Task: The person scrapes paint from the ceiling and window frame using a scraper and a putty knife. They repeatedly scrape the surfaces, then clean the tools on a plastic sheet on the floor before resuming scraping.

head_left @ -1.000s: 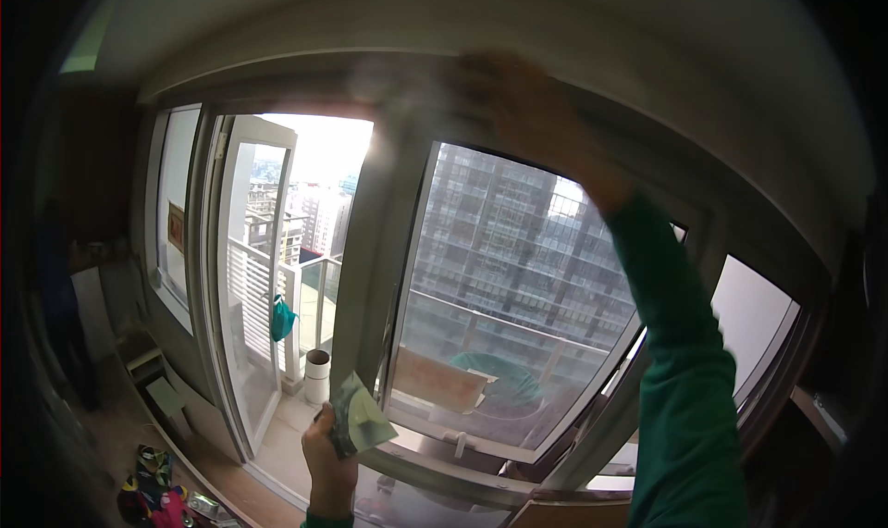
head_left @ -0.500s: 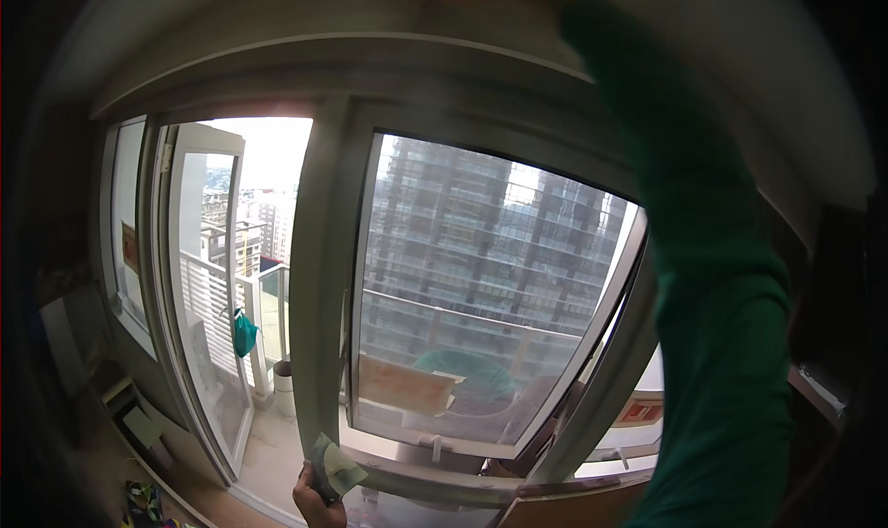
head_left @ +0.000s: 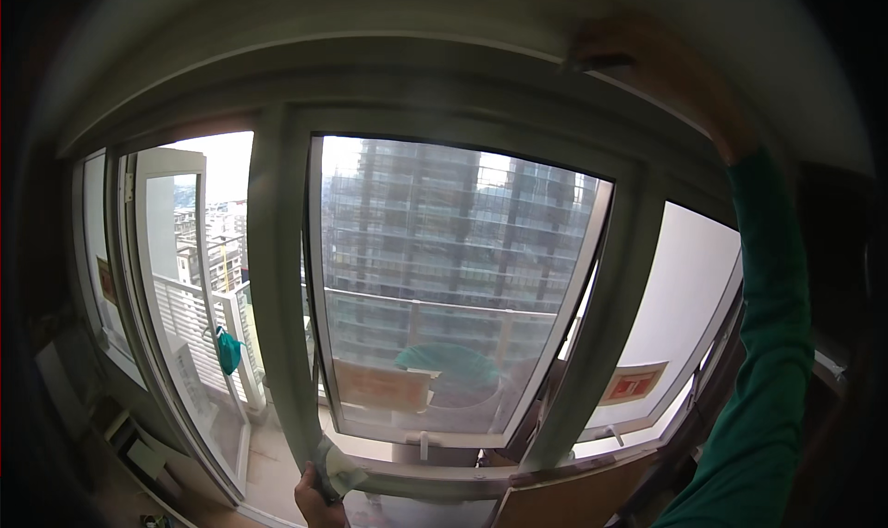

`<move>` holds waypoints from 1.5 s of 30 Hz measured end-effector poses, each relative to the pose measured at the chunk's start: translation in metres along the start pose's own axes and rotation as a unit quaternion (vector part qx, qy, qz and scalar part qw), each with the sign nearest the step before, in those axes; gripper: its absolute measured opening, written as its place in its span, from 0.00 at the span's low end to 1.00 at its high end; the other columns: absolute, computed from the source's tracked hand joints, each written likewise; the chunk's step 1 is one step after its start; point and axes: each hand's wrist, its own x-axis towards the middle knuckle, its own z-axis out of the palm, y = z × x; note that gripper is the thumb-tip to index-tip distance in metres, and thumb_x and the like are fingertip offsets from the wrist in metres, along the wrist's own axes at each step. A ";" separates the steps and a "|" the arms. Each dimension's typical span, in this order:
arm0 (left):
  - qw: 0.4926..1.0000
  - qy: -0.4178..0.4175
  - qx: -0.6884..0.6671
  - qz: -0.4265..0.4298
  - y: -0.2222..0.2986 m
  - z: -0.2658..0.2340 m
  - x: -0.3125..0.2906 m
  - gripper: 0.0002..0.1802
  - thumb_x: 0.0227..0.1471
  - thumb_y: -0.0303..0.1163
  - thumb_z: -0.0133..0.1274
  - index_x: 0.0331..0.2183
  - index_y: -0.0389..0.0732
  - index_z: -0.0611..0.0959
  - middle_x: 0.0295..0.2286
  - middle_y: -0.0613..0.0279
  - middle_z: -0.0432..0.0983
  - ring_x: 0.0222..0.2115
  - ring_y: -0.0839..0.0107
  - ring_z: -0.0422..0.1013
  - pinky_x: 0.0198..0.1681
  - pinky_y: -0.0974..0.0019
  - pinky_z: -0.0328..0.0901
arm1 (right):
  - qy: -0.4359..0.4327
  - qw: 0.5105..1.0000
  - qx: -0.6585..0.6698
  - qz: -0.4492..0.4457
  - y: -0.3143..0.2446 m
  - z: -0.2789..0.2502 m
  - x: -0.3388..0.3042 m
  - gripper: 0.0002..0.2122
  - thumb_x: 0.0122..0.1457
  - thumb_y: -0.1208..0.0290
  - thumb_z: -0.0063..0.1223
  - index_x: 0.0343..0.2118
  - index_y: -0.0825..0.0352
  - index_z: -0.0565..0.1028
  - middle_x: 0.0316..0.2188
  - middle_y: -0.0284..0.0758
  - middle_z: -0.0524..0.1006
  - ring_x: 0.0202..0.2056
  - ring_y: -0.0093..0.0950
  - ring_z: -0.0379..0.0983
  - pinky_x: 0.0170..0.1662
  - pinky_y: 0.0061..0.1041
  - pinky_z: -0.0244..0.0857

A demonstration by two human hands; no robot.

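Note:
My right hand [head_left: 661, 61] is raised to the upper right, its fingers closed round a small thin dark tool [head_left: 601, 62], its kind too dim to make out. The tool is at the pale edge where the window frame [head_left: 444, 84] meets the wall above. Low in the middle, my left hand [head_left: 316, 502] grips a flat dark piece with a pale greenish sheet or paste [head_left: 340, 471] on it; I cannot tell which. That hand is in front of the foot of a frame post. A green sleeve [head_left: 777, 315] covers my right arm.
A tilted-out window pane [head_left: 453, 250] fills the middle, a tall building behind it. At left a glazed door [head_left: 176, 297] stands open to a balcony, where a teal bag [head_left: 228, 350] hangs. A brown board [head_left: 573, 496] leans below the window; another tilted pane [head_left: 647, 324] is at right.
My right hand has come down into clear view along the top frame, and its arm has shifted right. The view has turned slightly right; my left hand keeps its hold.

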 end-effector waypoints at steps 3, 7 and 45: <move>1.000 0.008 0.022 0.004 -0.006 0.029 -0.002 0.22 0.62 0.42 0.37 0.47 0.38 0.75 0.41 0.57 0.76 0.42 0.62 0.73 0.46 0.59 0.67 | 0.013 0.998 0.019 0.063 0.006 -0.017 -0.035 0.09 0.59 0.79 0.47 0.38 0.64 0.79 0.41 0.36 0.77 0.44 0.32 0.74 0.52 0.31 0.66; 0.998 -0.015 0.061 0.023 0.015 0.059 -0.009 0.20 0.61 0.40 0.40 0.46 0.36 0.75 0.39 0.55 0.77 0.39 0.63 0.74 0.42 0.61 0.69 | 0.056 0.895 0.291 0.332 -0.106 0.016 -0.142 0.14 0.57 0.76 0.47 0.46 0.63 0.76 0.43 0.36 0.78 0.45 0.30 0.74 0.49 0.28 0.65; 0.992 -0.044 0.122 -0.007 -0.092 0.204 0.031 0.16 0.58 0.37 0.51 0.41 0.33 0.76 0.34 0.59 0.77 0.33 0.69 0.75 0.38 0.67 0.71 | -0.079 0.644 0.634 0.421 -0.427 0.112 -0.261 0.15 0.59 0.75 0.52 0.50 0.63 0.74 0.43 0.37 0.76 0.37 0.27 0.75 0.39 0.24 0.68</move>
